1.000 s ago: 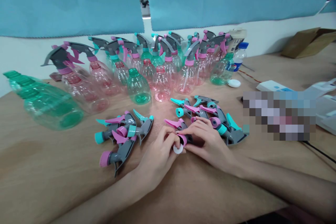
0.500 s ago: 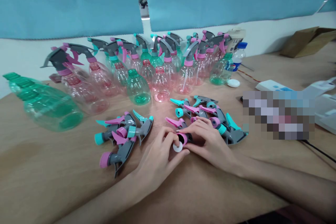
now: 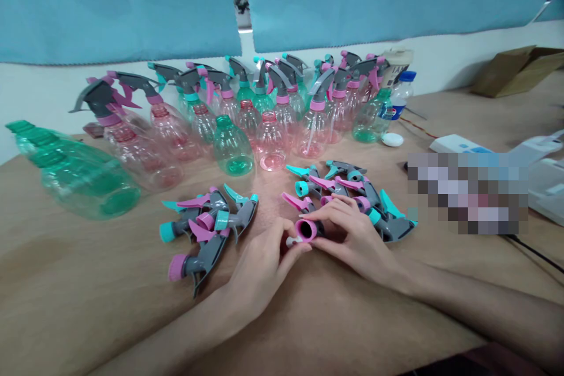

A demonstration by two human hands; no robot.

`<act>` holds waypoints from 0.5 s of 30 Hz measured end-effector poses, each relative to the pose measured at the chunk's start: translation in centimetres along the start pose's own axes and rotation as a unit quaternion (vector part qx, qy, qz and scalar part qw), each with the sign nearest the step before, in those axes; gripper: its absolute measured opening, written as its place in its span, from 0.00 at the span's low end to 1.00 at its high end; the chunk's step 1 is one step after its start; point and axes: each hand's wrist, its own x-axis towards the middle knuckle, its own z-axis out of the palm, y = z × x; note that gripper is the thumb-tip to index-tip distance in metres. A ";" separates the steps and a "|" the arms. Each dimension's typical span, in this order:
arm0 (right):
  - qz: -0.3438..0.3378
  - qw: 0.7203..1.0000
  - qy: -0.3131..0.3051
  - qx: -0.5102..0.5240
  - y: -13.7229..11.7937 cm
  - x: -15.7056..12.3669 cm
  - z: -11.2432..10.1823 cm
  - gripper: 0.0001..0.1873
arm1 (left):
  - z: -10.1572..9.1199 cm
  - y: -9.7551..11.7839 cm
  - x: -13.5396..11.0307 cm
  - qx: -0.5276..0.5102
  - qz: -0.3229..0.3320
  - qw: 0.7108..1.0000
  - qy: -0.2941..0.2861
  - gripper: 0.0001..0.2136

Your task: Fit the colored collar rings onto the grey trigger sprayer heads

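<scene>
My right hand [image 3: 356, 241] is wrapped round a trigger spray head [image 3: 313, 231]. Its pink collar faces me, with the dark opening showing, while most of its grey body is hidden by my fingers. Pinched in my left hand [image 3: 263, 261] is a small white disc, seemingly a washer [image 3: 291, 241], at the left edge of that collar. Another pink-trigger spray head [image 3: 304, 204] lies just beyond my fingertips. Loose spray heads [image 3: 205, 255] in grey, pink and teal form a pile to the left, and more spray heads [image 3: 392, 226] lie behind and beside my right hand.
Pink and green bottles stand along the back, many topped with sprayers; a capless green bottle [image 3: 232, 147] is in front. Tilted green bottles [image 3: 83, 179] are at far left. On the right are a blue-capped bottle [image 3: 402, 94], a white power strip [image 3: 460, 144] and a cardboard box [image 3: 506, 73].
The white washer has turned from nearly face-on to edge-on and moved slightly left, off the collar's mouth. The pink collar has tilted toward me, so its opening now shows more fully.
</scene>
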 end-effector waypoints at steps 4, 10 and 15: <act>0.008 1.000 -0.002 -0.002 0.0 0.0 0.0 0.11 | -0.2 0.1 0.0 -0.012 0.012 0.999 0.043 0.06; 0.006 1.000 -0.005 -0.001 0.0 -0.1 -0.1 0.12 | -0.9 0.4 -0.2 -0.029 0.099 0.992 0.068 0.04; 0.012 1.000 -0.016 0.000 0.0 -0.1 -0.1 0.12 | -0.8 -0.3 -0.6 -0.040 0.140 0.984 0.107 0.20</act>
